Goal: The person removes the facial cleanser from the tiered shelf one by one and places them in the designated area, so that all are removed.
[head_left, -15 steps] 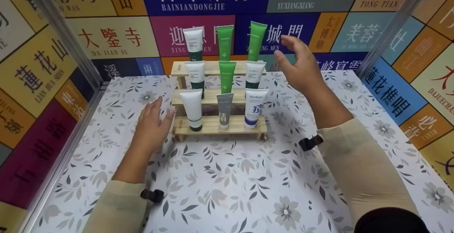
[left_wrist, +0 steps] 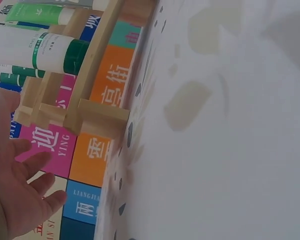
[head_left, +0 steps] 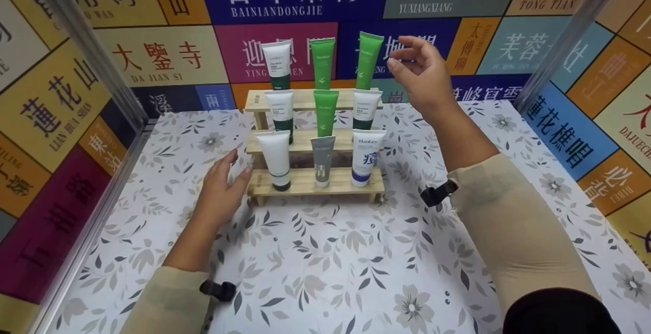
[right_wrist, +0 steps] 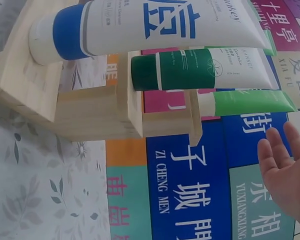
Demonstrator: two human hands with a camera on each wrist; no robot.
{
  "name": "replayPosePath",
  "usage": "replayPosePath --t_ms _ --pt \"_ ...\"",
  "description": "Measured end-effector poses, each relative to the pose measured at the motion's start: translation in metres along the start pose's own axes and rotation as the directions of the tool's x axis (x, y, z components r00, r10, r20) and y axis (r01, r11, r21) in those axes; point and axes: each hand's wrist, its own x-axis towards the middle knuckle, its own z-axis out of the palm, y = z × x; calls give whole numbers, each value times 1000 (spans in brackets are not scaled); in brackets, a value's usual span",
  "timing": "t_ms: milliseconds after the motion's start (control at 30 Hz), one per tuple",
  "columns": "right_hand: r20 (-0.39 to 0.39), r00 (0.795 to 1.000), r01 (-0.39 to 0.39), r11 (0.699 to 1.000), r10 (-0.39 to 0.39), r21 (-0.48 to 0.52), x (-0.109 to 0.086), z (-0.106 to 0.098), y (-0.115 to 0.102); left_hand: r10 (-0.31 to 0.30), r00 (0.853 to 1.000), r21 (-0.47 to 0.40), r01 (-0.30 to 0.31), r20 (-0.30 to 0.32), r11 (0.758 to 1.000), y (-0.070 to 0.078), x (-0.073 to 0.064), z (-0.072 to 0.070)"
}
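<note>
A three-tier wooden rack [head_left: 310, 185] stands on the table with cosmetic tubes upright on every tier. On its top tier are a white-and-green tube [head_left: 277, 64] and two green tubes, the right one [head_left: 370, 57] leaning slightly. My right hand [head_left: 424, 77] is raised just right of that tube, fingers bent loosely, holding nothing. In the right wrist view a gap shows between the fingers [right_wrist: 277, 150] and the green tube [right_wrist: 252, 102]. My left hand [head_left: 221, 191] hovers left of the rack's lowest tier, fingers relaxed, near a white tube [head_left: 274, 158].
The lowest tier also bears a grey tube [head_left: 322, 161] and a blue-and-white tube [head_left: 366, 157]. A floral cloth [head_left: 325, 263] covers the table. Panels with Chinese lettering [head_left: 163, 54] enclose the back and both sides. A black strap [head_left: 438, 193] is on the right sleeve.
My right hand has moved slightly up and left, closer to the top-right green tube, its fingers bending more. The left hand has shifted slightly down and to the right.
</note>
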Motion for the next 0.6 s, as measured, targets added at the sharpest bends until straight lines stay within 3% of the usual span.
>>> replayPosePath --t_ms 300,600 --pt "-19 999 -44 996 46 83 20 6 -7 -14 998 -152 23 55 988 -1 2 0" --pt "4 993 -114 986 115 122 29 9 -19 -111 984 -353 154 139 923 -1 2 3"
